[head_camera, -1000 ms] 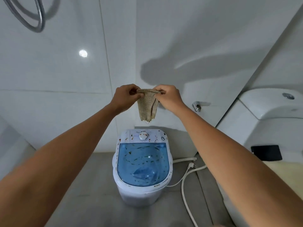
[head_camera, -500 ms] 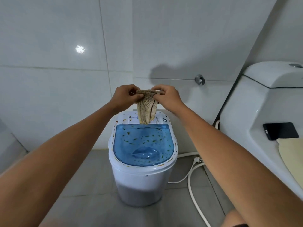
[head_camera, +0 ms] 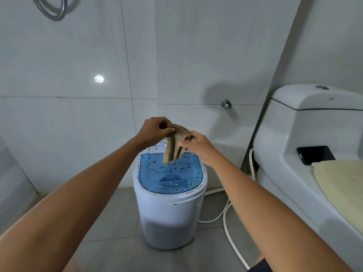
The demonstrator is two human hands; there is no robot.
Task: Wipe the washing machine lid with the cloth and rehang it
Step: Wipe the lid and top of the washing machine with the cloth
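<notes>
A small white washing machine (head_camera: 169,218) stands on the grey floor against the wall. Its translucent blue lid (head_camera: 170,173) is closed and dotted with small specks. A beige knitted cloth (head_camera: 173,145) hangs bunched above the lid's back edge, hiding part of the control panel. My left hand (head_camera: 155,131) pinches the cloth's top corner. My right hand (head_camera: 198,145) holds the cloth's right side, fingers loosely curled around it.
A white toilet (head_camera: 306,146) stands at the right, with a black phone (head_camera: 316,155) on its ledge and a cream mat (head_camera: 341,185) on the seat. A white hose (head_camera: 228,226) trails on the floor. A wall tap (head_camera: 226,104) and a metal shower hose (head_camera: 53,10) are on the tiled walls.
Both hands have come down and toward the machine with the cloth. The cloth went from stretched between the hands to bunched, and the right hand dropped lower than the left.
</notes>
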